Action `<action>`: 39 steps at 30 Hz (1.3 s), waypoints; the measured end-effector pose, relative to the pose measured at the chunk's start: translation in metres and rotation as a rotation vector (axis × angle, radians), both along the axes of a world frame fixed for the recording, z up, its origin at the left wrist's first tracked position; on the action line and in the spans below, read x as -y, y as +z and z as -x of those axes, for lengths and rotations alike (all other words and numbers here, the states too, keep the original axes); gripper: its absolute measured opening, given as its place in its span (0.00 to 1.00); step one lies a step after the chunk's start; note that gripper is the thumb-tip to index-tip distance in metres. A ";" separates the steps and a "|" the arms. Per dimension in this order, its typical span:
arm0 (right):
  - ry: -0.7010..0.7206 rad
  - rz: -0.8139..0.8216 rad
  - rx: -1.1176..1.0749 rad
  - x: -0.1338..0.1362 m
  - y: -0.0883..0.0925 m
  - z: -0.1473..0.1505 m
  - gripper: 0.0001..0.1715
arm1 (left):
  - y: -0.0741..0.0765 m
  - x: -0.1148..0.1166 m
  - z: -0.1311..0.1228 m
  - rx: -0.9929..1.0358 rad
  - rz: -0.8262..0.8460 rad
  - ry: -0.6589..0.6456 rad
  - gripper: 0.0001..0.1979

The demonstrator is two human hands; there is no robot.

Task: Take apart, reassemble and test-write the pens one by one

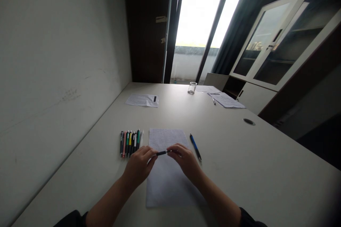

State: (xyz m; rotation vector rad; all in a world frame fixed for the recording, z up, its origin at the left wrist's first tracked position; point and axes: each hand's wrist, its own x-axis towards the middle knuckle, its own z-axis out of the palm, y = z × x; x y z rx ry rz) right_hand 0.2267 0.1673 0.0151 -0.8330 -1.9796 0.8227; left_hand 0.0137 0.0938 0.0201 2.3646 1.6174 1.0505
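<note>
Above a sheet of lined paper, my two hands meet around a dark pen. My left hand pinches one end of it between thumb and fingers. At its other end, the fingertips of my right hand are closed on the pen's tip; whether that end piece is joined to the barrel or separate is too small to tell. Handwriting or print fills the upper part of the paper. A blue and black pen lies just right of the paper. To the left, several pens of various colours lie side by side in a row.
The white table runs along a grey wall on the left. Farther back are a crumpled paper, a clear glass and more papers with a pen. A round cable hole is at right.
</note>
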 end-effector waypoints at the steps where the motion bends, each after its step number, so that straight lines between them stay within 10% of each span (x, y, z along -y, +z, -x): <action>1: -0.001 0.003 0.006 0.000 0.000 0.000 0.05 | 0.000 0.000 0.000 -0.005 0.000 0.000 0.08; 39: 0.043 0.120 -0.017 0.007 0.006 0.003 0.06 | 0.004 0.004 -0.005 0.174 0.109 -0.193 0.12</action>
